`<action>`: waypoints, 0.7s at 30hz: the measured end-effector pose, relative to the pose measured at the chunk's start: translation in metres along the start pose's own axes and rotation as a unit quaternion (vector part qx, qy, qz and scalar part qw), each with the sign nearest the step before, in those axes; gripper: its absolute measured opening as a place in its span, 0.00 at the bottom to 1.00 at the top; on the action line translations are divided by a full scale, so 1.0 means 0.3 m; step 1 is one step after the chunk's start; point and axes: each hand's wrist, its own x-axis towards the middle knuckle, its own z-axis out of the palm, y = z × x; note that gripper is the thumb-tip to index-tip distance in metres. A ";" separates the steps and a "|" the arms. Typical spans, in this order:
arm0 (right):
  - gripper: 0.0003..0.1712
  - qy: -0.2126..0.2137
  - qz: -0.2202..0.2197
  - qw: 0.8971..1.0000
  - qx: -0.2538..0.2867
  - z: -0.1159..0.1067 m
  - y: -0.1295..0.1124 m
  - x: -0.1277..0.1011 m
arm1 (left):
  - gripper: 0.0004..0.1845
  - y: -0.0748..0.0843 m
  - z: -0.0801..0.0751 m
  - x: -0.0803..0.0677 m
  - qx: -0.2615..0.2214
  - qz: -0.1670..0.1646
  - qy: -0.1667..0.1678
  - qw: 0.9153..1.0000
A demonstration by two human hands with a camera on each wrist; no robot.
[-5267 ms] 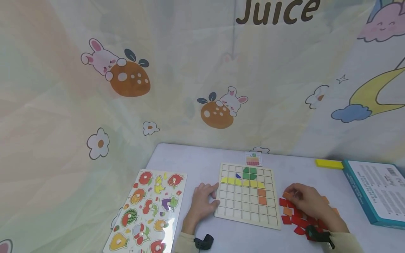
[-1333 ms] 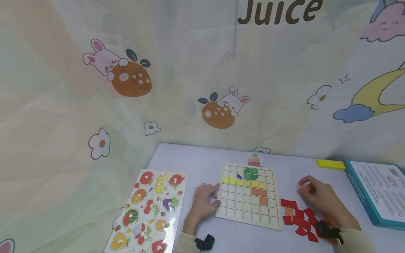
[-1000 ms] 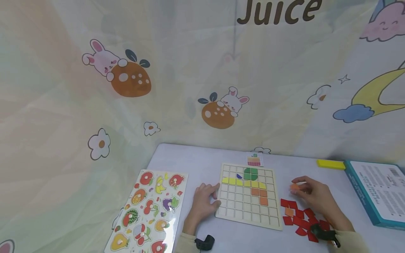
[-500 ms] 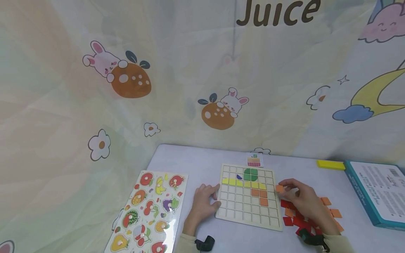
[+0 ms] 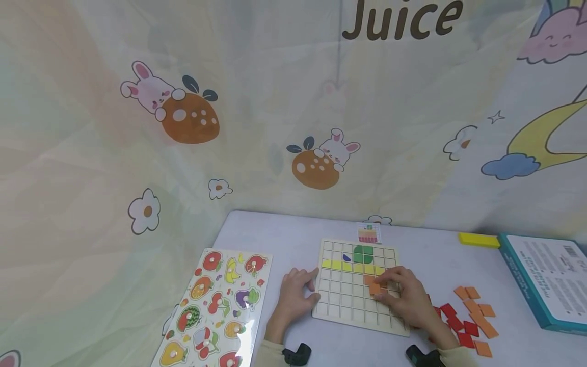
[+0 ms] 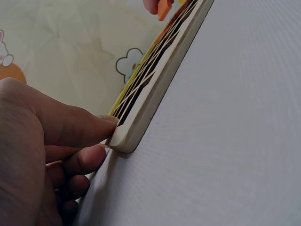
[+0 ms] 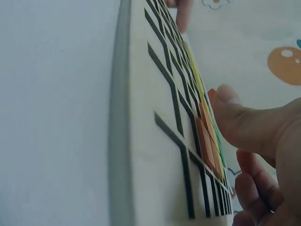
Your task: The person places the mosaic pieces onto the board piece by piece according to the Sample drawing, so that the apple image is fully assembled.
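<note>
Fingers, right hand (image 5: 405, 295): pinch orange tile (image 5: 374, 288) on grid board (image 5: 357, 316), no longer beside it.
Fingers, left hand (image 5: 295, 295): still curled, gripping board's left edge.
Loose tiles (image 5: 463, 318): right of board.

The word "Juice" is showing in large brown letters across the top of the printed backdrop (image 5: 293, 102), partly cut by the upper edge of the head view. The teal-edged box (image 5: 545, 278) lying at the right of the worktop is carrying lines of small print and a barcode, too small to read.
</note>
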 end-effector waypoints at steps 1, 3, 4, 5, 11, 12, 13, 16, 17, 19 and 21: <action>0.16 0.002 -0.003 1.000 -0.002 0.007 -0.003 -0.001 | 0.33 0.000 0.000 0.000 0.000 -0.001 -0.001 1.000; 0.16 0.005 -0.006 1.000 -0.011 0.017 -0.007 -0.002 | 0.33 0.001 -0.001 0.001 0.000 -0.002 -0.003 1.000; 0.16 0.007 -0.009 1.000 -0.016 0.021 -0.009 -0.002 | 0.34 0.002 -0.001 0.001 0.000 -0.002 -0.004 1.000; 0.16 0.008 -0.011 1.000 -0.021 0.024 -0.010 -0.003 | 0.34 0.002 -0.001 0.001 -0.001 -0.005 -0.006 1.000; 0.16 0.010 -0.010 1.000 -0.027 0.037 -0.019 -0.007 | 0.34 0.004 -0.003 0.001 -0.002 -0.015 -0.012 1.000; 0.16 0.010 -0.008 1.000 -0.028 0.039 -0.021 -0.008 | 0.34 0.004 -0.004 0.001 -0.001 -0.015 -0.012 1.000; 0.16 0.010 -0.004 1.000 -0.029 0.041 -0.022 -0.008 | 0.34 0.004 -0.004 0.000 -0.001 -0.015 -0.012 1.000; 0.17 0.006 0.009 0.999 -0.035 0.045 -0.023 -0.008 | 0.33 0.004 -0.004 0.000 -0.003 -0.011 -0.009 1.000; 0.17 0.005 0.012 0.999 -0.036 0.045 -0.022 -0.008 | 0.33 0.005 -0.004 0.000 -0.003 -0.010 -0.009 1.000; 0.17 0.006 0.012 0.999 -0.037 0.044 -0.021 -0.008 | 0.33 0.005 -0.003 0.000 -0.004 -0.009 -0.009 1.000; 0.17 0.009 0.009 0.999 -0.037 0.042 -0.018 -0.008 | 0.33 0.004 -0.002 0.001 -0.003 -0.009 -0.010 1.000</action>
